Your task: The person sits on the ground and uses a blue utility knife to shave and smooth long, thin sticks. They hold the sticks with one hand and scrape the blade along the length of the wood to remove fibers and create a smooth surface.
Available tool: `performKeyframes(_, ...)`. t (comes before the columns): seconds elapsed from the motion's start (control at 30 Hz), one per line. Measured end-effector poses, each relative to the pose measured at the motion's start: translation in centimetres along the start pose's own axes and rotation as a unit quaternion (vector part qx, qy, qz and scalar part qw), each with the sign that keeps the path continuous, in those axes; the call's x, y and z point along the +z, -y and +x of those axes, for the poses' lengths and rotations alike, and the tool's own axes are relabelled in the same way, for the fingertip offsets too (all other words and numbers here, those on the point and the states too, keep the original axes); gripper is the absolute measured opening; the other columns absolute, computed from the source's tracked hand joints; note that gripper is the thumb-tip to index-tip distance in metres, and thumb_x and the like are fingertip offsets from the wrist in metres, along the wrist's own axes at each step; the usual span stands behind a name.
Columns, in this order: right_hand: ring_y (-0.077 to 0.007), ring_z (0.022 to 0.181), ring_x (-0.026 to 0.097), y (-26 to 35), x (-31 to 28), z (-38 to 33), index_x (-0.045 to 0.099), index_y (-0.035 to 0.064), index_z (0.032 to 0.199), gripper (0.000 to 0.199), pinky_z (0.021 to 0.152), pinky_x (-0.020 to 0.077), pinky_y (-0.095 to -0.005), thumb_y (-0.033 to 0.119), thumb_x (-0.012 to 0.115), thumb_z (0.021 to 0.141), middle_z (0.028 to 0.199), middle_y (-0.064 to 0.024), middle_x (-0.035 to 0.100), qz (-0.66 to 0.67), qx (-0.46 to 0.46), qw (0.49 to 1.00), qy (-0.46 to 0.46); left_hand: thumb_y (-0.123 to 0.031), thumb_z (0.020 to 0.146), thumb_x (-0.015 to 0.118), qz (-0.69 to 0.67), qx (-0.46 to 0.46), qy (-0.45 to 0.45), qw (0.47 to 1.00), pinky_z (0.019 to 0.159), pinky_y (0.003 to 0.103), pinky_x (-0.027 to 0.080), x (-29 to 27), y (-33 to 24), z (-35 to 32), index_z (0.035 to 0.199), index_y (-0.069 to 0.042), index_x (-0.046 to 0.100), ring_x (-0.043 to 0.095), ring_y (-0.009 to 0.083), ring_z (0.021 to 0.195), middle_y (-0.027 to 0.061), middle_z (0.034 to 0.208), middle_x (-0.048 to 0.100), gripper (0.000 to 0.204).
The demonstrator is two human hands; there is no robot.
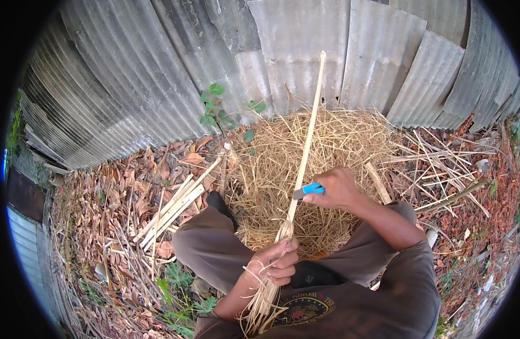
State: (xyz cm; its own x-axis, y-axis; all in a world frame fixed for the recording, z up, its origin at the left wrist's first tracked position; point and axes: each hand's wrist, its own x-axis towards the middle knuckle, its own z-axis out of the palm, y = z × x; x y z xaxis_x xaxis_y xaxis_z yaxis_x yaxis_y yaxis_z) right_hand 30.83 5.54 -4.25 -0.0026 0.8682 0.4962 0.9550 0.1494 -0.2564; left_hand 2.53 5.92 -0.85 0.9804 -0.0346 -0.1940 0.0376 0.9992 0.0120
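A long pale stick (pixel 310 130), bamboo by its look, slants up and away from my lap. My left hand (pixel 276 263) is closed round its lower end, where curled shavings (pixel 264 305) bunch up and trail below the fist. My right hand (pixel 336 189) is closed on a utility knife (pixel 313 188) with a blue handle. The knife's blade lies across the stick, touching it or very close, a little above the shavings. Beneath the stick, between my bent legs, spreads a heap of straw-coloured shavings (pixel 339 141).
Corrugated metal sheets (pixel 305 56) form a wall ahead. Split pale sticks (pixel 172 212) lie at left on dry leaves (pixel 102 203). More thin sticks (pixel 435 164) are scattered at right. A leafy green plant (pixel 212 113) stands by the wall.
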Motion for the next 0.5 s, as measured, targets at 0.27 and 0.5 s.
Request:
performKeyframes(0.27, -0.0255, 0.036, 0.05, -1.2, -1.3, 0.8, 0.052, 0.0114, 0.051, 0.067, 0.037, 0.0373, -0.0372, 0.071, 0.051, 0.081, 0.04, -0.0057, 0.044, 0.014, 0.047, 0.998, -0.047, -0.032, 0.104, 0.034, 0.015, 0.003, 0.043, 0.999, 0.039, 0.02, 0.025, 0.8, -0.1, 1.6, 0.095, -0.014, 0.039, 0.03, 0.0044, 0.045, -0.0041, 0.062, 0.032, 0.02)
performKeyframes(0.5, -0.0182, 0.03, 0.044, -5.7, -2.4, 3.3, 0.055, 0.0131, 0.048, 0.071, 0.035, 0.035, -0.0304, 0.076, 0.047, 0.081, 0.038, -0.0028, 0.045, -0.099, 0.123, 0.985, -0.064, -0.032, 0.104, 0.034, 0.012, -0.019, -0.01, 1.0, 0.039, 0.021, 0.024, 1.6, 1.3, 0.8, 0.094, -0.013, 0.039, 0.03, 0.0046, 0.044, -0.0039, 0.061, 0.031, 0.022)
